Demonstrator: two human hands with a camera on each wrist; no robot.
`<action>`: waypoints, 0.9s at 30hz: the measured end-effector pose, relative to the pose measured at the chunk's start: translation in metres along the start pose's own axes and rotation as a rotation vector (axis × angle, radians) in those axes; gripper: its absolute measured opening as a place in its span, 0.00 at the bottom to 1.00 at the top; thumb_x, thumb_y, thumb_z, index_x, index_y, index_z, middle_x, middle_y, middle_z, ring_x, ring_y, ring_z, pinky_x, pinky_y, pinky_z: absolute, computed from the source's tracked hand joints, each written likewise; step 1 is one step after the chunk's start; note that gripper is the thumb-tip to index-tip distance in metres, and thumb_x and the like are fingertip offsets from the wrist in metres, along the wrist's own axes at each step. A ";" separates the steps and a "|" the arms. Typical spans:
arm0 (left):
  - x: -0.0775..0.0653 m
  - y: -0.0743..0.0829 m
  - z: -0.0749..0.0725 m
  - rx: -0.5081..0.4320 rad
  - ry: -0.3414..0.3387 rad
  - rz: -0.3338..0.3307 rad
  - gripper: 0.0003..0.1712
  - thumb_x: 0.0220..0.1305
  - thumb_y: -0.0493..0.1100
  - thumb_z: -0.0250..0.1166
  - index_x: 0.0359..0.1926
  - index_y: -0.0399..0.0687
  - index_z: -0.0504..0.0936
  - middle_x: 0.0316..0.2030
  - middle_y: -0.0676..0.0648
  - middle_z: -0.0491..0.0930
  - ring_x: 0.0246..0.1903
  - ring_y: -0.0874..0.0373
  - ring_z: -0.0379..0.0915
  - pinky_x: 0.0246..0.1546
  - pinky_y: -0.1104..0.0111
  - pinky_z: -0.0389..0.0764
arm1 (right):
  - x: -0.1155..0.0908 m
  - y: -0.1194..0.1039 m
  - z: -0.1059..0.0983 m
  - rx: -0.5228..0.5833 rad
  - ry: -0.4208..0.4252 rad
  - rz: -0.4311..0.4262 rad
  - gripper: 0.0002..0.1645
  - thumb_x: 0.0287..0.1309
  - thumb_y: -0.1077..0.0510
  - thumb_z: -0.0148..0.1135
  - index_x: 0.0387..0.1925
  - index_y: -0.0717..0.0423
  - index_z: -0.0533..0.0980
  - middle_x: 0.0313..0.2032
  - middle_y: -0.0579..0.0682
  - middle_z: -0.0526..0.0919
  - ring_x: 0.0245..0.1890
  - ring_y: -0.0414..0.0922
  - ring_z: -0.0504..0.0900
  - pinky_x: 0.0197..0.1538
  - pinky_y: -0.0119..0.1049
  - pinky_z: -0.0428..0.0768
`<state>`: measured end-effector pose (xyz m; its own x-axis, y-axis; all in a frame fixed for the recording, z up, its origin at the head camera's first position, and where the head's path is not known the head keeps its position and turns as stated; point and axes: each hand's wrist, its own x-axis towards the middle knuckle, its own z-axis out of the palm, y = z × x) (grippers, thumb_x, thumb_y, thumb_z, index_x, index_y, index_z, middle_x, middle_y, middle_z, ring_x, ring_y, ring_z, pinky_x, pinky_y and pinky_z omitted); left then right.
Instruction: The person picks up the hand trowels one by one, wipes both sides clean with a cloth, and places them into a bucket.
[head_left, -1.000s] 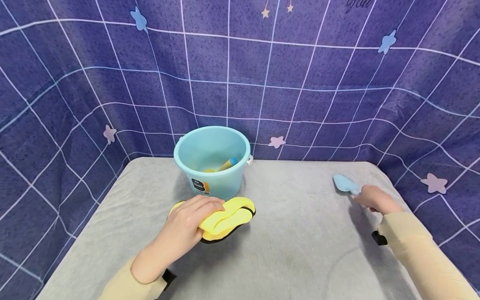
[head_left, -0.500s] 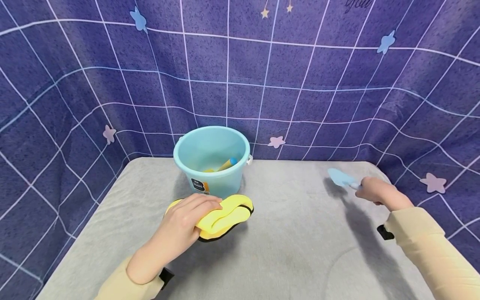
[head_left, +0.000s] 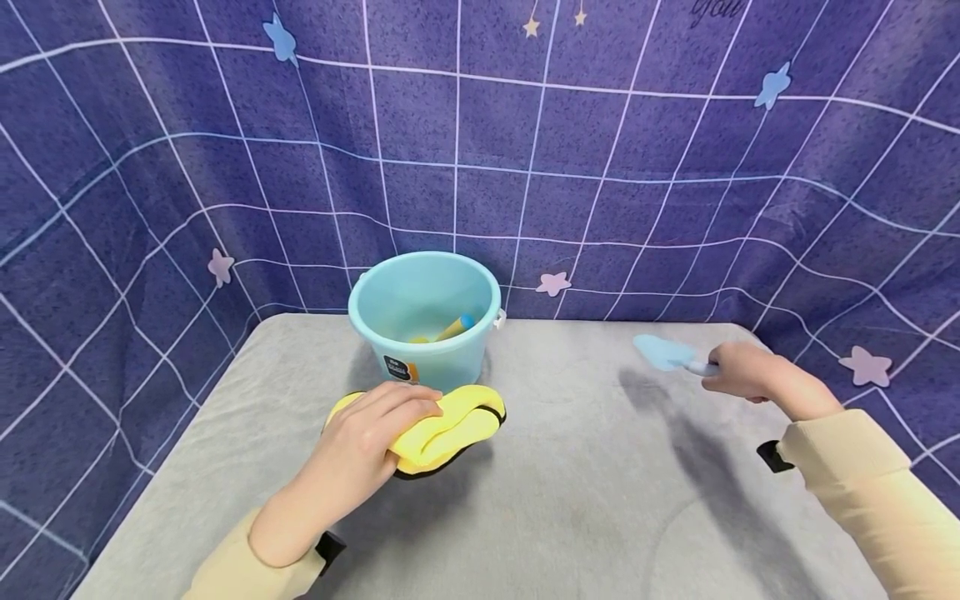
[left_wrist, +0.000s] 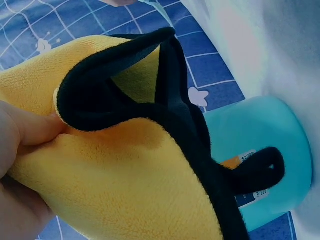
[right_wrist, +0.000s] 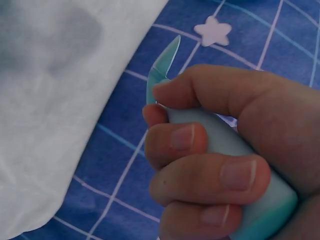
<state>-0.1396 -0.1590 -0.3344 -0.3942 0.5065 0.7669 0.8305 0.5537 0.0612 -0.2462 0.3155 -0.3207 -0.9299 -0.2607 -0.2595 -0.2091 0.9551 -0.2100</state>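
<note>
My left hand (head_left: 367,437) grips a folded yellow cleaning cloth (head_left: 453,425) with black edging, just in front of the light blue bucket (head_left: 457,367). In the left wrist view the cloth (left_wrist: 130,180) shows a dark inner side, with a black loop at its edge. At the right, my right hand (head_left: 750,373) holds a light blue tool with a flat spade-shaped blade (head_left: 660,352), raised above the table. Several fingers wrap its thick handle (right_wrist: 227,137) in the right wrist view, the thumb lying along it. Inside the bucket lies a yellowish stick-like thing with a blue end (head_left: 457,327), partly hidden.
A grey cloth-covered table (head_left: 570,467) spreads under both hands. Behind it and at both sides hangs a dark blue curtain (head_left: 600,208) with white grid lines and stars. The bucket stands at the back, left of the middle.
My right hand has lifted the light blue tool off the table and swung its blade leftward. My left hand and the cleaning cloth have shifted only slightly up and left.
</note>
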 end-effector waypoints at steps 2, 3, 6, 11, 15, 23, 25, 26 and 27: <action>0.000 0.000 -0.001 0.005 0.005 0.008 0.23 0.44 0.21 0.58 0.40 0.46 0.82 0.41 0.51 0.82 0.42 0.56 0.78 0.45 0.63 0.78 | -0.002 -0.006 -0.003 -0.015 0.006 -0.028 0.08 0.51 0.58 0.56 0.21 0.57 0.69 0.14 0.44 0.66 0.07 0.35 0.61 0.12 0.27 0.62; 0.000 0.000 -0.002 0.007 0.010 0.014 0.23 0.44 0.21 0.58 0.40 0.46 0.82 0.41 0.51 0.82 0.41 0.56 0.78 0.44 0.63 0.78 | -0.003 -0.009 -0.004 -0.022 0.010 -0.042 0.09 0.51 0.58 0.56 0.21 0.56 0.69 0.14 0.44 0.66 0.07 0.35 0.61 0.12 0.27 0.62; 0.001 0.000 -0.003 0.013 0.025 0.029 0.22 0.45 0.22 0.57 0.40 0.45 0.82 0.40 0.50 0.82 0.41 0.56 0.78 0.43 0.63 0.78 | -0.006 -0.019 -0.007 -0.035 0.039 -0.083 0.09 0.50 0.59 0.57 0.20 0.56 0.69 0.15 0.45 0.67 0.07 0.36 0.62 0.12 0.28 0.64; 0.003 0.000 -0.005 0.016 0.056 0.045 0.21 0.46 0.22 0.57 0.39 0.45 0.83 0.40 0.49 0.82 0.40 0.55 0.79 0.41 0.63 0.78 | -0.010 -0.034 -0.010 -0.080 0.099 -0.140 0.09 0.49 0.58 0.58 0.19 0.54 0.69 0.16 0.45 0.68 0.08 0.37 0.66 0.12 0.31 0.67; 0.006 0.001 -0.007 0.025 0.090 0.061 0.22 0.44 0.21 0.57 0.37 0.46 0.83 0.40 0.49 0.82 0.39 0.55 0.79 0.39 0.62 0.78 | -0.013 -0.047 -0.012 -0.117 0.126 -0.178 0.10 0.49 0.57 0.60 0.19 0.52 0.69 0.17 0.44 0.69 0.10 0.38 0.67 0.14 0.32 0.68; 0.013 0.002 -0.011 0.030 0.148 0.090 0.20 0.44 0.21 0.60 0.37 0.45 0.83 0.39 0.48 0.82 0.38 0.54 0.79 0.37 0.61 0.78 | -0.020 -0.069 -0.011 -0.190 0.247 -0.297 0.14 0.45 0.57 0.65 0.15 0.47 0.68 0.15 0.39 0.64 0.17 0.37 0.62 0.21 0.31 0.62; 0.014 0.002 -0.012 0.032 0.160 0.089 0.20 0.44 0.21 0.60 0.37 0.44 0.83 0.39 0.48 0.82 0.38 0.54 0.79 0.37 0.61 0.78 | -0.022 -0.074 -0.010 -0.181 0.259 -0.314 0.14 0.45 0.57 0.65 0.15 0.47 0.67 0.15 0.39 0.64 0.16 0.36 0.61 0.20 0.31 0.62; 0.015 0.002 -0.013 0.030 0.163 0.088 0.20 0.43 0.21 0.60 0.37 0.43 0.83 0.39 0.47 0.82 0.38 0.53 0.79 0.37 0.60 0.78 | -0.023 -0.076 -0.010 -0.174 0.261 -0.319 0.14 0.45 0.58 0.65 0.15 0.47 0.67 0.15 0.39 0.64 0.16 0.36 0.61 0.20 0.31 0.61; 0.015 0.003 -0.014 0.031 0.167 0.087 0.20 0.43 0.21 0.60 0.37 0.43 0.83 0.39 0.47 0.82 0.38 0.53 0.79 0.37 0.61 0.78 | -0.024 -0.079 -0.010 -0.174 0.265 -0.318 0.14 0.45 0.57 0.65 0.15 0.47 0.67 0.15 0.38 0.64 0.16 0.36 0.61 0.19 0.31 0.61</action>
<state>-0.1377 -0.1589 -0.3138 -0.2488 0.4382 0.8638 0.8448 0.5344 -0.0278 -0.2110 0.2481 -0.2882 -0.8516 -0.5220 0.0477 -0.5242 0.8485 -0.0731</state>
